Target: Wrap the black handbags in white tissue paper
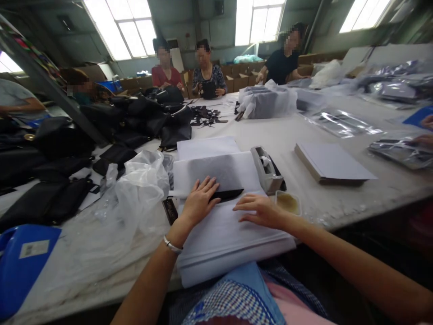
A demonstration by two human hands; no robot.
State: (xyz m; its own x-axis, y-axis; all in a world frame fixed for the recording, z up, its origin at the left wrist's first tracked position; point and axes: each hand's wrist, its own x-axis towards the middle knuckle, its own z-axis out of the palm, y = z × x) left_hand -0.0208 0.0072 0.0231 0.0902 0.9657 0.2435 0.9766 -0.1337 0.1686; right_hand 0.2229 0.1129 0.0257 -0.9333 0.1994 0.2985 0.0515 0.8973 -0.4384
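Note:
A black flat item [232,195], its kind mostly hidden, lies under a folded sheet of thin white paper [233,169] in front of me. My left hand [202,198] rests flat on that sheet, fingers spread, along its near fold. Beneath lies a stack of white paper sheets [223,239]. My right hand [259,210] hovers over or touches the stack just right of the item; its fingers are stretched out and nothing shows in them. A dark tag with lettering [170,211] is left of my left hand.
A tape dispenser [272,178] and a small tub with yellowish contents [287,203] stand right, before a stack of boards [333,162]. Crumpled clear plastic [142,180], black bags [135,117] and a blue container [25,271] lie left. Several co-workers are around the table.

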